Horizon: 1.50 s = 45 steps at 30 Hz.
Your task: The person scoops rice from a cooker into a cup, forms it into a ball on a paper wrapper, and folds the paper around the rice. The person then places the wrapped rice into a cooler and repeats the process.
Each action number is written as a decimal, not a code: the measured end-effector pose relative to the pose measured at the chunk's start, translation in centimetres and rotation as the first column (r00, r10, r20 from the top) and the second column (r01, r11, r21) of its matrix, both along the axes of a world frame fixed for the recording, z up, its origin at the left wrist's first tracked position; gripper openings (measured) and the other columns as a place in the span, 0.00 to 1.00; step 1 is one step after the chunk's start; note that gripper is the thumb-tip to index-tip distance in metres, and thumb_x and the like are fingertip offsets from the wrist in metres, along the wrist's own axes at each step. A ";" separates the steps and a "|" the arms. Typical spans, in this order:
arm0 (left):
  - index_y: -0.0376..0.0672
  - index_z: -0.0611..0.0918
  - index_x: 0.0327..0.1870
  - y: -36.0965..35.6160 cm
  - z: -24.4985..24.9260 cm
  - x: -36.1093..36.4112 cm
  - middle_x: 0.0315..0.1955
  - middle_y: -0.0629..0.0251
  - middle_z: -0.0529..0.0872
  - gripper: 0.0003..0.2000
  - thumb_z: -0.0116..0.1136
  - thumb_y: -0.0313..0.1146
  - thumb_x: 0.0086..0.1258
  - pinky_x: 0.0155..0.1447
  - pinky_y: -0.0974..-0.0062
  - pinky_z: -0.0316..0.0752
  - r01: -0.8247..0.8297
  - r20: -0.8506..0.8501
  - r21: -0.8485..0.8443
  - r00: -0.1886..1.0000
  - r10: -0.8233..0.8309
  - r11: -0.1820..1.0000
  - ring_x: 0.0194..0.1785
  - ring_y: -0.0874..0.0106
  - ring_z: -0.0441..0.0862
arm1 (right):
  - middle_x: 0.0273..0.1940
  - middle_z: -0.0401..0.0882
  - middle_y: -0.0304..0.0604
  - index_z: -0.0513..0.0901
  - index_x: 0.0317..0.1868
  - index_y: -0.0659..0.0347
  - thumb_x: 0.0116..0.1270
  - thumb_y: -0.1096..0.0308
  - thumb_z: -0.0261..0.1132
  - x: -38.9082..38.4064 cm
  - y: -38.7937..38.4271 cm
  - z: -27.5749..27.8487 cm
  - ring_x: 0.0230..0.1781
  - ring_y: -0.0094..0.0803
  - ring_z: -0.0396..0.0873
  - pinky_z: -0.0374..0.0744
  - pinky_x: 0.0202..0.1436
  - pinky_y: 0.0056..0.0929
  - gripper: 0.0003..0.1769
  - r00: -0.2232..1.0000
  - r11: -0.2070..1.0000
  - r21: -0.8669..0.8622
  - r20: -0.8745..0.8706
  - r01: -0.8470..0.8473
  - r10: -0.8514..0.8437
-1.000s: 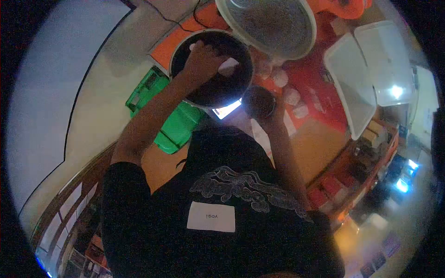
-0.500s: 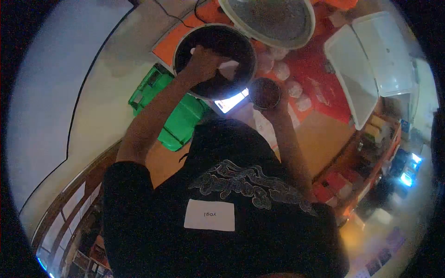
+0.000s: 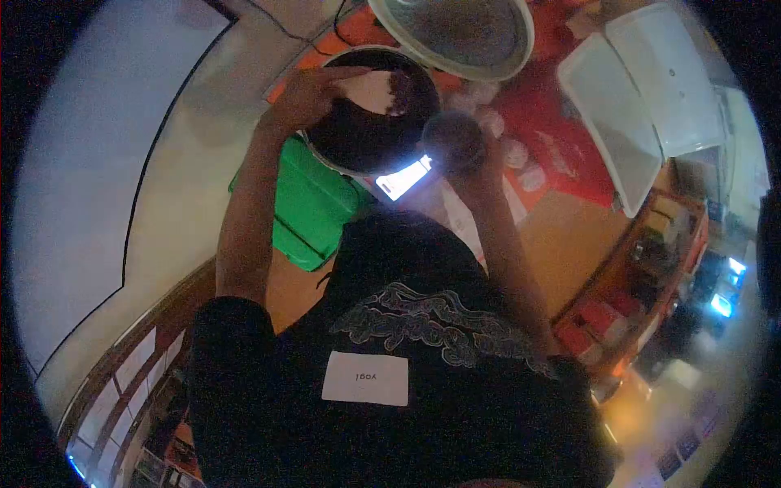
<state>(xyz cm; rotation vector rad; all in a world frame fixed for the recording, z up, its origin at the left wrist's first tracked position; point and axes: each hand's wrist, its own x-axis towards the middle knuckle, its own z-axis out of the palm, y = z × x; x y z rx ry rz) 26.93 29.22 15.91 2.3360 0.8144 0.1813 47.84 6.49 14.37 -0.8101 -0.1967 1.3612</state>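
Note:
My left hand (image 3: 313, 96) is at the left rim of a large round pot (image 3: 321, 161). Its fingers close on the end of a pale, flat scoop (image 3: 370, 91), whose far edge carries dark bits. Dark contents (image 3: 358, 134) fill much of the pot. To the right, my right hand (image 3: 482, 175) is wrapped round a small round cup (image 3: 454, 140), blurred and dark inside, close beside the pot's rim. A lit phone-like screen (image 3: 404, 179) glows just below the pot and cup.
A green plastic container (image 3: 313, 207) stands left below the pot. Several clear rounded cups (image 3: 517, 153) lie on the red surface (image 3: 561, 150). A big pale-rimmed basin (image 3: 525, 41) sits at the back, and white tubs (image 3: 610, 114) stand at the right.
My left hand has moved left to the pot's rim, and more of the scoop shows. The cup in my right hand has shifted slightly left and up.

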 end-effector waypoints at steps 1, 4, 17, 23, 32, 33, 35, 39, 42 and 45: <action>0.64 0.78 0.63 0.5 -0.1 -1.0 0.49 0.58 0.86 0.26 0.54 0.27 0.64 0.56 0.55 0.77 0.012 0.023 0.099 1.000 -0.014 0.995 0.51 0.56 0.84 | 0.55 0.77 0.51 0.70 0.63 0.60 0.60 0.52 0.72 -0.3 0.9 0.1 0.53 0.47 0.79 0.82 0.52 0.41 0.36 0.966 0.999 0.035 0.257 0.005 -0.014; 0.62 0.77 0.64 -2.0 3.6 -0.8 0.46 0.57 0.86 0.24 0.54 0.28 0.65 0.53 0.55 0.77 -0.098 0.009 0.201 0.995 0.098 0.975 0.47 0.56 0.85 | 0.53 0.78 0.49 0.68 0.63 0.60 0.52 0.64 0.79 -1.1 3.6 -1.1 0.54 0.45 0.79 0.82 0.55 0.43 0.40 0.927 0.977 0.201 0.374 -0.072 -0.009; 0.64 0.82 0.59 -12.5 2.0 -0.7 0.37 0.79 0.87 0.24 0.60 0.32 0.59 0.45 0.67 0.65 -0.420 0.217 0.727 0.891 0.398 0.543 0.35 0.77 0.79 | 0.57 0.77 0.47 0.68 0.65 0.56 0.61 0.45 0.70 -2.8 9.1 -2.5 0.58 0.45 0.77 0.79 0.60 0.48 0.38 0.976 0.987 -0.104 -0.195 -0.122 0.100; 0.51 0.82 0.57 -11.8 2.0 -0.8 0.42 0.59 0.88 0.17 0.53 0.28 0.69 0.48 0.62 0.79 -0.550 0.335 0.168 0.813 0.477 0.818 0.42 0.59 0.85 | 0.53 0.80 0.43 0.75 0.59 0.57 0.70 0.45 0.59 -2.9 8.8 -0.7 0.56 0.40 0.79 0.81 0.57 0.44 0.28 0.978 0.980 -0.163 -0.195 -0.110 0.078; 0.44 0.82 0.55 -12.5 0.7 -1.3 0.49 0.52 0.85 0.14 0.46 0.28 0.75 0.59 0.65 0.75 -0.284 0.152 -0.178 0.938 0.312 0.942 0.53 0.56 0.83 | 0.51 0.81 0.46 0.76 0.58 0.56 0.68 0.50 0.61 -3.7 7.0 -1.6 0.51 0.40 0.80 0.80 0.57 0.42 0.24 0.870 0.997 -0.072 0.492 0.017 0.021; 0.44 0.82 0.55 -11.6 0.6 -1.8 0.49 0.52 0.85 0.14 0.46 0.28 0.74 0.57 0.65 0.76 -0.226 0.209 -0.234 0.938 0.276 0.946 0.52 0.57 0.84 | 0.52 0.80 0.47 0.75 0.59 0.56 0.65 0.52 0.63 -3.5 7.0 -1.9 0.53 0.41 0.79 0.79 0.59 0.42 0.26 0.799 0.999 -0.048 0.601 -0.004 0.032; 0.44 0.82 0.55 -10.7 1.1 -2.7 0.48 0.51 0.85 0.14 0.48 0.28 0.74 0.55 0.65 0.77 -0.278 0.201 -0.374 0.907 0.370 0.885 0.50 0.54 0.84 | 0.55 0.78 0.48 0.72 0.63 0.57 0.60 0.57 0.68 -2.8 6.6 -2.5 0.56 0.41 0.77 0.76 0.62 0.41 0.32 0.648 0.998 -0.036 0.760 -0.044 0.056; 0.41 0.81 0.56 -14.1 1.2 -0.2 0.47 0.51 0.86 0.13 0.49 0.29 0.75 0.55 0.66 0.77 -0.380 0.135 -0.128 0.908 0.396 0.916 0.50 0.57 0.84 | 0.62 0.74 0.51 0.66 0.70 0.57 0.48 0.65 0.78 -1.8 6.0 -3.1 0.63 0.42 0.73 0.69 0.70 0.39 0.47 0.172 0.977 -0.151 0.969 -0.151 0.176; 0.40 0.81 0.53 -12.2 1.3 -1.2 0.47 0.52 0.86 0.11 0.49 0.30 0.76 0.55 0.67 0.76 -0.290 0.185 -0.139 0.932 0.313 0.947 0.50 0.60 0.84 | 0.56 0.76 0.47 0.71 0.64 0.54 0.55 0.53 0.71 -2.5 7.3 -1.9 0.56 0.39 0.75 0.74 0.61 0.42 0.37 0.726 0.950 -0.258 0.618 -0.174 0.301; 0.41 0.81 0.54 -11.4 2.2 -1.8 0.46 0.54 0.86 0.12 0.49 0.31 0.76 0.53 0.68 0.76 -0.291 0.185 -0.294 0.917 0.352 0.911 0.48 0.62 0.84 | 0.57 0.76 0.46 0.71 0.65 0.52 0.51 0.50 0.73 -1.9 6.3 -4.1 0.57 0.39 0.74 0.73 0.62 0.42 0.40 0.728 0.961 -0.204 0.628 -0.188 0.276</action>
